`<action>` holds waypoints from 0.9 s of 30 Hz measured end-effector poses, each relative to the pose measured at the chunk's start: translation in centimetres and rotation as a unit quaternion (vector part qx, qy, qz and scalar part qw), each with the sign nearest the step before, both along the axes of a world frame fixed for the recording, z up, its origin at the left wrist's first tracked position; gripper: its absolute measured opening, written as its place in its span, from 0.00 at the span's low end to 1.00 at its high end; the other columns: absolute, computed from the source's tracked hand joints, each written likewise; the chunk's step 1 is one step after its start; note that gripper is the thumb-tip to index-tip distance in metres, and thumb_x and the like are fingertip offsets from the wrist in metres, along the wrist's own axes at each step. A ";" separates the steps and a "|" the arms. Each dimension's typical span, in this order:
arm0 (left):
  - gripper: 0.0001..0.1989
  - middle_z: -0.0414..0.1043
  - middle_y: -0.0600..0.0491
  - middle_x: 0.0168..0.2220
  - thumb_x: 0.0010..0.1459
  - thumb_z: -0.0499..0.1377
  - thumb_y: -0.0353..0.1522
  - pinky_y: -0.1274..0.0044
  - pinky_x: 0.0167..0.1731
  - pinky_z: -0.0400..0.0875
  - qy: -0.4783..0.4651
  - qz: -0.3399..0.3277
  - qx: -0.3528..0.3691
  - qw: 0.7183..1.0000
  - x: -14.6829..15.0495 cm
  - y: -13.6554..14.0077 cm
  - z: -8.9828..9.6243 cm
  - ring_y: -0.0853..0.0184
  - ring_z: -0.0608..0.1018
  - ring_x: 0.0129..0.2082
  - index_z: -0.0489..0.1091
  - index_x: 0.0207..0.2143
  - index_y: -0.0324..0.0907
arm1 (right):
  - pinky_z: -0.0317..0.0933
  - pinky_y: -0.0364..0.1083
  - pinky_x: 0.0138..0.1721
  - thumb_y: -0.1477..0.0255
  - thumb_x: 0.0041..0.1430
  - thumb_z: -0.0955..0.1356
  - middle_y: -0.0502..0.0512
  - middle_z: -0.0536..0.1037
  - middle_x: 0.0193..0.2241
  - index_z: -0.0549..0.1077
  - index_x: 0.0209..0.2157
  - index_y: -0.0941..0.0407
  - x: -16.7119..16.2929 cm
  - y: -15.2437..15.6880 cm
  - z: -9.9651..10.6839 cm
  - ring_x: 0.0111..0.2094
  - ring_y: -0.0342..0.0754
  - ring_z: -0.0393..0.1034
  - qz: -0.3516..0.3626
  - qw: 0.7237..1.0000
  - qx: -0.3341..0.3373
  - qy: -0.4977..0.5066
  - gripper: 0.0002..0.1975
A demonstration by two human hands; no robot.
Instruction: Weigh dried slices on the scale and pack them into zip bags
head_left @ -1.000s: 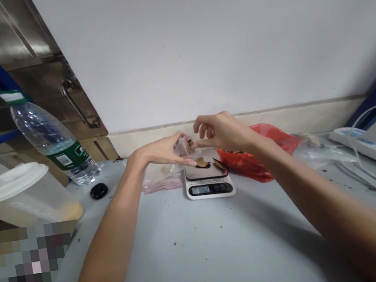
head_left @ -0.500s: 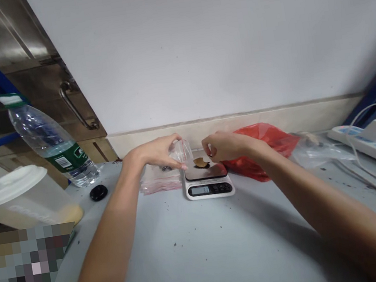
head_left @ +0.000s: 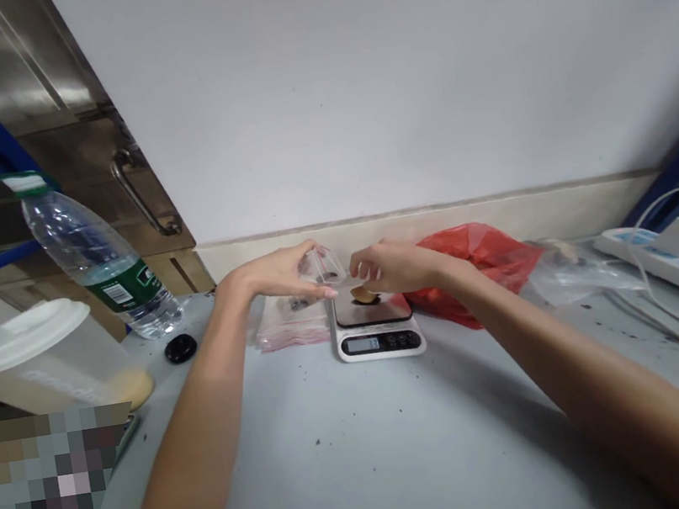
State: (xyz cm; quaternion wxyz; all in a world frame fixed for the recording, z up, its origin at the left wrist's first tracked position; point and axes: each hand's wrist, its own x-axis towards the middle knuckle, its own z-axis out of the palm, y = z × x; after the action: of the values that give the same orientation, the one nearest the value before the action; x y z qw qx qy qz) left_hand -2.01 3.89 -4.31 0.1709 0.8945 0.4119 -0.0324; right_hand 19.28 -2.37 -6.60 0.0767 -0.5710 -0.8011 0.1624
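Head view. Left hand (head_left: 282,276): fingers pinched shut on a small clear bag (head_left: 323,267), held up just left of the scale (head_left: 377,328). Right hand (head_left: 396,266): fingers curled down, tips at a brown dried piece (head_left: 362,293) lying on the scale's platform; whether it is gripped cannot be told. Below the left hand: flat stack of clear bags (head_left: 291,325). Just behind the right wrist: red plastic bag (head_left: 474,264). Well left of the left hand: water bottle (head_left: 99,265), black cap (head_left: 180,347), lidded jug (head_left: 41,354). Far right: power strip (head_left: 678,259).
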 end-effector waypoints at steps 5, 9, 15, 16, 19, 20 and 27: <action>0.48 0.75 0.46 0.49 0.45 0.60 0.60 0.72 0.39 0.68 0.012 0.002 0.002 1.000 -0.1 0.1 0.1 0.52 0.76 0.45 0.57 0.63 0.44 | 0.60 0.43 0.27 0.79 0.52 0.67 0.52 0.81 0.28 0.77 0.34 0.54 0.1 0.3 -0.6 0.27 0.46 0.72 0.019 0.998 -0.065 -0.020 0.10; 0.48 0.76 0.46 0.51 0.45 0.61 0.57 0.71 0.43 0.68 0.028 -0.008 -0.006 1.000 0.3 0.1 -0.2 0.52 0.76 0.49 0.57 0.64 0.44 | 0.65 0.44 0.32 0.80 0.51 0.68 0.53 0.82 0.32 0.78 0.33 0.55 0.7 0.5 -0.6 0.31 0.48 0.75 -0.010 0.999 -0.013 0.045 0.09; 0.50 0.66 0.43 0.63 0.47 0.60 0.57 0.70 0.52 0.65 0.013 -0.035 -0.001 0.999 0.7 0.2 -0.5 0.50 0.70 0.59 0.55 0.67 0.44 | 0.72 0.49 0.42 0.71 0.55 0.68 0.59 0.81 0.44 0.77 0.47 0.56 1.0 0.4 0.1 0.42 0.52 0.77 0.062 0.953 0.126 0.267 0.17; 0.49 0.66 0.44 0.63 0.48 0.59 0.58 0.70 0.52 0.65 -0.001 -0.043 -0.004 0.999 0.6 0.1 -0.4 0.51 0.71 0.58 0.54 0.67 0.45 | 0.71 0.51 0.45 0.73 0.55 0.67 0.60 0.80 0.47 0.77 0.49 0.56 1.1 0.3 0.2 0.45 0.53 0.77 0.069 0.952 0.143 0.261 0.18; 0.45 0.67 0.47 0.62 0.51 0.59 0.57 0.71 0.50 0.67 -0.057 -0.058 -0.014 0.997 0.2 -0.3 0.2 0.54 0.73 0.55 0.56 0.67 0.49 | 0.67 0.56 0.53 0.77 0.54 0.66 0.62 0.75 0.56 0.79 0.45 0.55 1.5 0.0 0.5 0.53 0.55 0.73 0.079 0.961 0.178 0.195 0.17; 0.43 0.67 0.47 0.62 0.52 0.59 0.56 0.72 0.50 0.67 -0.082 -0.065 -0.015 0.994 0.1 -0.5 0.5 0.55 0.73 0.56 0.57 0.66 0.49 | 0.65 0.57 0.55 0.76 0.53 0.67 0.62 0.73 0.59 0.79 0.42 0.54 1.7 -0.1 0.7 0.55 0.56 0.71 0.087 0.963 0.178 0.183 0.14; 0.25 0.80 0.47 0.47 0.62 0.57 0.50 0.69 0.49 0.73 -0.274 -0.095 -0.050 0.956 0.2 -0.7 1.3 0.60 0.80 0.48 0.75 0.49 0.41 | 0.68 0.51 0.42 0.57 0.54 0.73 0.58 0.80 0.36 0.74 0.29 0.56 2.7 -0.7 2.3 0.39 0.51 0.74 0.094 0.927 0.135 0.337 0.16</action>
State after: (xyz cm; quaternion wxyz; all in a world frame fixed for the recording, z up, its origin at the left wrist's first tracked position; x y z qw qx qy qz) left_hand -1.85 3.20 -3.04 0.3179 0.8944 0.2601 0.1769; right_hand 22.03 -3.06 -4.30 0.4032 -0.3886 -0.7923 0.2422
